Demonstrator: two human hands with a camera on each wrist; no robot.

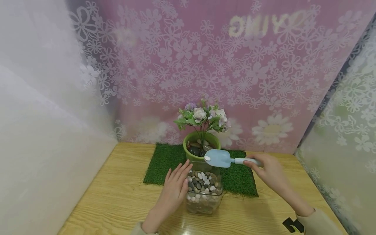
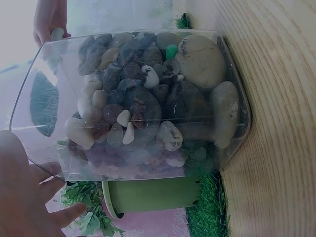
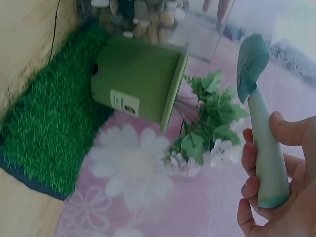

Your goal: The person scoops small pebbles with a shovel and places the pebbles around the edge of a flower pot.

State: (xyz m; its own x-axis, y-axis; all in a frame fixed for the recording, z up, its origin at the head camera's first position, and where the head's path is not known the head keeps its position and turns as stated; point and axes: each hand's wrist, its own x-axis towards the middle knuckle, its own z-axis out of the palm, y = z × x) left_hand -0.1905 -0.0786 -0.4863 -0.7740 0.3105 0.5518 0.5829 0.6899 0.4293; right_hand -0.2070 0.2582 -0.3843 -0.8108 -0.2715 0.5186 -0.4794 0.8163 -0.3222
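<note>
Your right hand (image 1: 271, 171), fingers curled, grips a smooth blue-and-white trowel (image 1: 219, 158) bearing a white pebble (image 1: 207, 158); your left hand (image 1: 173, 188), fingers straight, is beside a clear square tub (image 1: 215, 195) of rounded mixed stones (image 1: 202, 185).

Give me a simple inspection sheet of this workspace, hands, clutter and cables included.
Surface: wood-grain table, green grass mat.
Job's things: scoop bearing a white stone; clear container of stones; green pot with flowers, standing on the mat.
Clutter: black object at the head view's lower right, unidentifiable.
Left hand: fingers extended, beside the container.
Right hand: grips the scoop's handle.
Cables: thin dark line in the right wrist view; cannot tell whether a cable.
Surroundings: pink floral backdrop, pale side walls.
</note>
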